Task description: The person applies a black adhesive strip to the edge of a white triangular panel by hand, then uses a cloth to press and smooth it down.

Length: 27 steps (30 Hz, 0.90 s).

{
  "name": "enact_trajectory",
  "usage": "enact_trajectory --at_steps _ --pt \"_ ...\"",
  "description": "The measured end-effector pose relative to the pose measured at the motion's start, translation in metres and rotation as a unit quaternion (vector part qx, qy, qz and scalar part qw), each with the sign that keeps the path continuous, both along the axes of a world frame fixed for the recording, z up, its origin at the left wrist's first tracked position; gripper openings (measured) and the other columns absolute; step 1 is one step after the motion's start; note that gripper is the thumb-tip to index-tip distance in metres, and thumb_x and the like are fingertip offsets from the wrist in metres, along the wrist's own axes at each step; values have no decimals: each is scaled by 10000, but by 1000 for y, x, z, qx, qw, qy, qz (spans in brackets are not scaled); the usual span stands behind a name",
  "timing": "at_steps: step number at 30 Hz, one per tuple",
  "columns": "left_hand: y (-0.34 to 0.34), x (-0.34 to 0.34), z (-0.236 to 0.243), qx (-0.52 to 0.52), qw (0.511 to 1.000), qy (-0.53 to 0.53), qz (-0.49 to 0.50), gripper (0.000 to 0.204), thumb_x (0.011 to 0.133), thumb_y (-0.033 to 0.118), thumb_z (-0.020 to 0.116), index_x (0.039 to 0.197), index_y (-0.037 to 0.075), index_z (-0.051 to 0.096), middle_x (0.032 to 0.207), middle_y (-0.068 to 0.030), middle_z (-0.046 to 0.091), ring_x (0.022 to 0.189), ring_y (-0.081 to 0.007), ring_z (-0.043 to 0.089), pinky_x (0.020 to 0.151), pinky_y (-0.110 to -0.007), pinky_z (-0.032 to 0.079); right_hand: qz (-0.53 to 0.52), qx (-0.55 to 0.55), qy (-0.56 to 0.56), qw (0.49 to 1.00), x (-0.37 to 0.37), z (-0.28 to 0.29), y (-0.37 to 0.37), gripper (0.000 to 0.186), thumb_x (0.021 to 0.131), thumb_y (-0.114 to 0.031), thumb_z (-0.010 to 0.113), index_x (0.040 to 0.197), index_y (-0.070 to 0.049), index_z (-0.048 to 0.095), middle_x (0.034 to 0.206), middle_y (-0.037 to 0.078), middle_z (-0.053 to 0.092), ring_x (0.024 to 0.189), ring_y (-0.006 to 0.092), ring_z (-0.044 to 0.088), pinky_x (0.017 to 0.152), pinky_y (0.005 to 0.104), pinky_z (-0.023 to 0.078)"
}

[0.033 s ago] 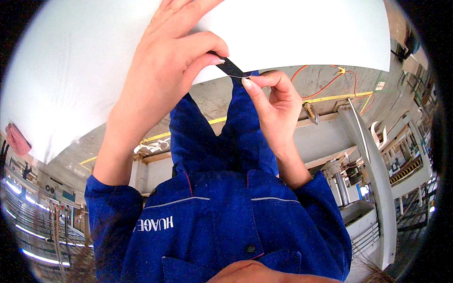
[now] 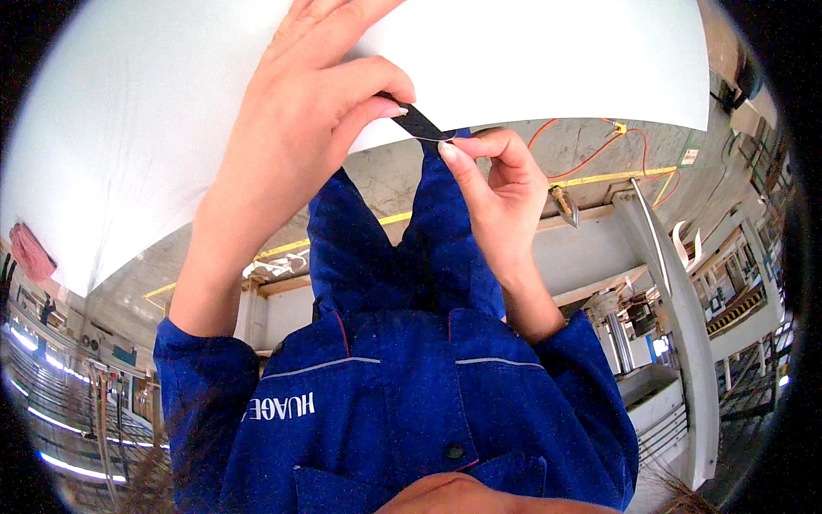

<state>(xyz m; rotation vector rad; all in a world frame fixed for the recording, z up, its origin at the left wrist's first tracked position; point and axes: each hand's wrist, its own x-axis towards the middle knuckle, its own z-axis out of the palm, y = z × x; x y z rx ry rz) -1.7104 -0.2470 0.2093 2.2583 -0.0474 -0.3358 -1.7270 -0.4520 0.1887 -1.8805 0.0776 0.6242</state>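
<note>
A narrow, flat black strip point(image 2: 421, 122) runs slanting between my two hands, over the near edge of a large white sheet-like surface point(image 2: 548, 60). My left hand point(image 2: 295, 116) pinches its upper end between thumb and index finger, the other fingers stretched out over the white surface. Thumb and index finger of my right hand point(image 2: 505, 184) close on the strip's lower right end. A thin pale line point(image 2: 428, 139) curves along that end; whether it is a thread or the edge of a film I cannot tell.
A reddish folded cloth point(image 2: 32, 250) lies at the white surface's left edge. On the floor to the right, an orange hose point(image 2: 578, 164) runs near a yellow line point(image 2: 616, 178). Grey machine framing point(image 2: 676, 283) with a metal cylinder stands at my right side.
</note>
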Motion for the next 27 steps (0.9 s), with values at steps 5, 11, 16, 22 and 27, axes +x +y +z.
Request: enact_trajectory --at_steps 5,11,16,22,27 --pt "3 -8 5 16 1000 -22 14 95 704 154 639 713 67 600 1328 -132 376 1283 -376 218 1022 -529 161 13 0 -5 1000 -5 0 8 95 741 -25 663 743 -18 568 670 16 564 641 67 506 595 211 407" --pt "18 -18 4 4 999 31 9 93 696 142 643 710 65 593 1325 -134 377 1284 -368 222 1015 -544 170 20 -2 4 1000 -12 0 15 96 739 -15 661 742 -15 565 680 25 563 649 70 506 603 210 406" --pt "25 -24 6 8 999 35 11 95 690 135 645 716 63 590 1325 -134 377 1287 -364 217 1014 -549 170 28 4 6 1000 -16 2 24 98 739 -9 658 744 -14 561 688 31 566 659 74 510 613 209 409" --pt "36 -30 6 -2 1000 25 9 102 689 135 648 714 62 581 1331 -133 368 1291 -359 208 1015 -555 162 32 16 6 999 -22 0 32 97 737 -2 657 744 -16 561 700 35 570 665 78 517 618 212 413" --pt "41 -39 4 -9 1000 4 21 108 685 133 652 715 64 575 1334 -128 365 1295 -351 204 1018 -552 158 37 4 10 999 -28 1 38 102 731 -4 660 742 -16 560 694 36 566 671 89 518 629 218 411"
